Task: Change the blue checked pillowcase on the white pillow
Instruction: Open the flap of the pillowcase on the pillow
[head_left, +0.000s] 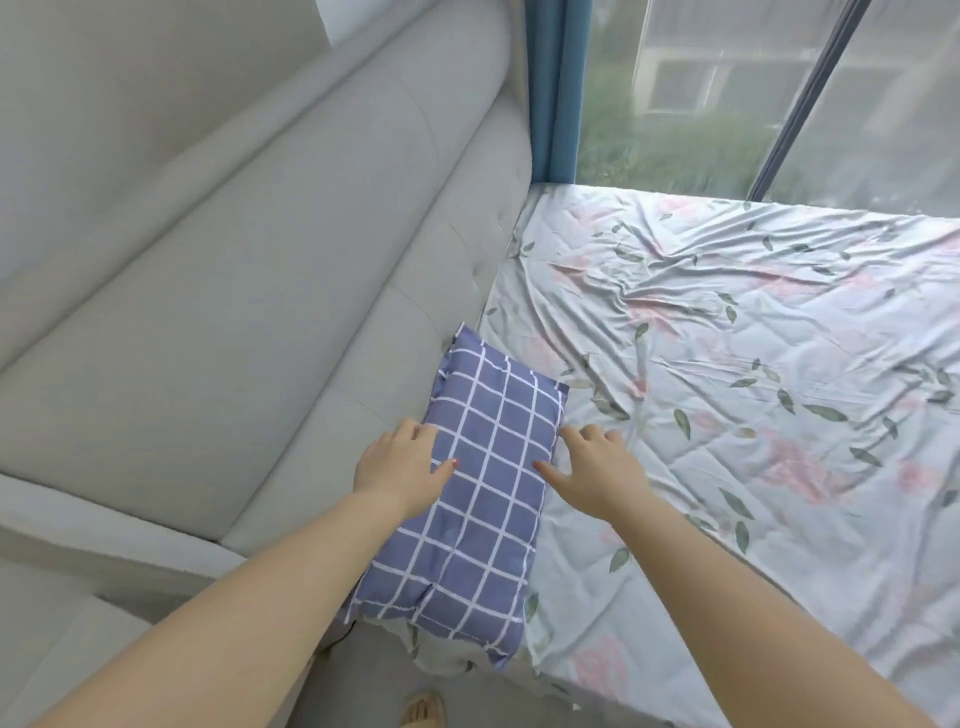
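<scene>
Head view: the pillow (483, 483) is seen lower centre with the blue checked case on; no white filling is visible. It is laid lengthwise against the grey headboard (234, 260), on the left edge of the floral sheet (753, 389). The left hand (397, 465) is placed at the pillow's left edge, thumb on top. The right hand (592, 467) is placed likewise at the right edge. Both are open with nothing gripped, probably set either side for a lift. The left side is boxed in by the headboard. Free room is found to the right, over the sheet. The pillow's near end is close to the mattress corner, lower frame.
</scene>
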